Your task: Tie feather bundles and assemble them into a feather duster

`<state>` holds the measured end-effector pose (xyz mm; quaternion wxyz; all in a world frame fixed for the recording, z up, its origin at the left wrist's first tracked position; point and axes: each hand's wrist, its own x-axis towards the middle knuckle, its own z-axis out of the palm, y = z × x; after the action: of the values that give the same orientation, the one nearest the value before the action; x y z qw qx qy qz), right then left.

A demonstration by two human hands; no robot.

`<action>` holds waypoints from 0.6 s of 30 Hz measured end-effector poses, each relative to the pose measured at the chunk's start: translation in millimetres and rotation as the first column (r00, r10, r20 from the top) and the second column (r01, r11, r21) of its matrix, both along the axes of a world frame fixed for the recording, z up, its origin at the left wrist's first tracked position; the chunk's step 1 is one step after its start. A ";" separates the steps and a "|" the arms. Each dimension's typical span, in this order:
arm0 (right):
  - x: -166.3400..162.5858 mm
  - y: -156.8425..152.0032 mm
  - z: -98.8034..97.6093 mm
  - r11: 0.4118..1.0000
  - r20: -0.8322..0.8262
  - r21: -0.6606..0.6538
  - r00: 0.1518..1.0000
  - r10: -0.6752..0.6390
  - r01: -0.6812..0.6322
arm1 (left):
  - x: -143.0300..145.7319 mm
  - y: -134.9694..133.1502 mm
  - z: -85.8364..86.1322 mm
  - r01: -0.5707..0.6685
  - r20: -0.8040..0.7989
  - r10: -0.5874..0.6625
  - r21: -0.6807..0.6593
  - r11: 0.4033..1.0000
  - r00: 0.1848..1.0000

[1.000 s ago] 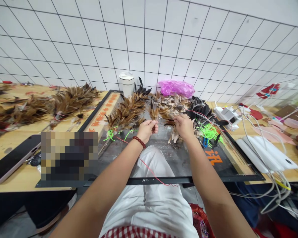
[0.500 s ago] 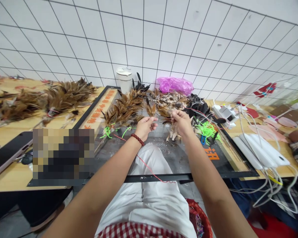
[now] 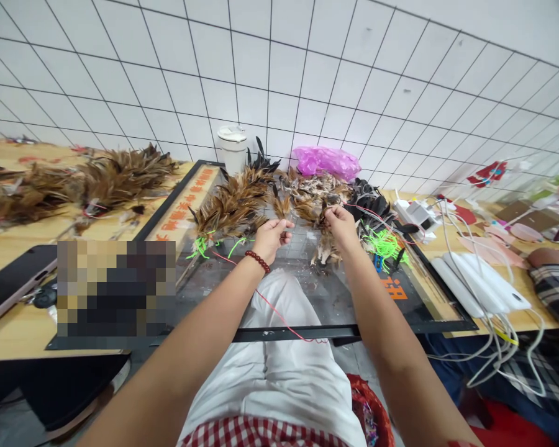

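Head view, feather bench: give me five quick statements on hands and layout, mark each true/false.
1. The left hand pinches a small brown feather. True.
2. A red bead bracelet sits on the right wrist. False: it is on the left wrist.
3. The right hand rests flat on the glass. False: it is raised, its fingers closed on a feather tuft.
4. A pink plastic bag lies by the tiled wall, behind the feathers. True.
5. The white cup lies tipped over. False: it stands upright.

A craft workshop — feather bundles [image 3: 235, 205] heaped on a worktable [image 3: 23, 236] against tiled wall [image 3: 279, 68].
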<state>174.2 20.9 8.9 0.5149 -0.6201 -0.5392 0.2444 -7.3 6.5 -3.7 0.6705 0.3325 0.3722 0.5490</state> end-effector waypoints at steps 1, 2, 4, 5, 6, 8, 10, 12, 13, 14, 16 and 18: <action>0.4 0.7 3.4 0.998 -0.184 -0.036 0.982 0.050 -0.058 | 0.0 -0.3 0.5 -0.001 0.002 0.001 -0.002 1.000 1.000; -0.3 1.2 6.2 0.988 -0.331 -0.075 0.938 0.103 -0.135 | 0.0 -0.6 0.9 -0.003 0.005 0.003 0.000 1.000 1.000; -3.9 2.4 9.5 0.946 -0.486 -0.148 0.854 0.186 -0.289 | -0.2 -1.0 1.4 -0.014 0.011 0.014 0.005 1.000 1.000; -6.2 3.1 10.0 0.931 -0.491 -0.178 0.849 0.196 -0.318 | -0.3 -1.1 1.5 -0.022 0.012 0.022 0.006 1.000 1.000; -8.1 3.7 9.7 0.935 -0.450 -0.196 0.875 0.180 -0.294 | -0.4 -1.1 1.5 -0.031 0.013 0.031 0.007 0.999 0.999; -10.2 3.8 7.7 0.981 -0.249 -0.146 0.964 0.091 -0.130 | -0.3 -0.7 1.0 -0.056 0.022 0.056 0.002 0.998 0.998; -10.7 0.0 5.2 1.000 0.024 -0.021 1.000 -0.001 0.001 | 0.3 0.2 0.1 -0.089 0.032 0.089 -0.015 0.996 0.996; -13.2 -8.5 3.2 1.000 0.265 0.000 0.964 -0.004 0.004 | 1.2 1.5 -0.8 -0.125 0.037 0.127 -0.036 0.991 0.991; -16.4 -14.2 2.6 0.999 0.355 -0.040 0.934 0.025 -0.011 | 1.6 2.1 -1.2 -0.145 0.035 0.147 -0.045 0.988 0.989; -21.0 -20.1 2.3 0.995 0.427 -0.099 0.902 0.062 -0.022 | 2.1 2.8 -1.4 -0.167 0.032 0.169 -0.051 0.985 0.985; -33.3 -30.9 2.2 0.974 0.528 -0.222 0.836 0.151 -0.037 | 2.5 4.0 -1.4 -0.219 0.028 0.221 -0.056 0.974 0.975; -45.5 -37.3 2.0 0.949 0.591 -0.310 0.771 0.235 -0.052 | 2.4 5.1 -0.8 -0.265 0.025 0.267 -0.059 0.962 0.963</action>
<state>128.6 -16.4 10.9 0.1965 -0.6878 -0.6851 0.1380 -4.9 11.6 -4.5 0.6056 0.2517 0.4174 0.6290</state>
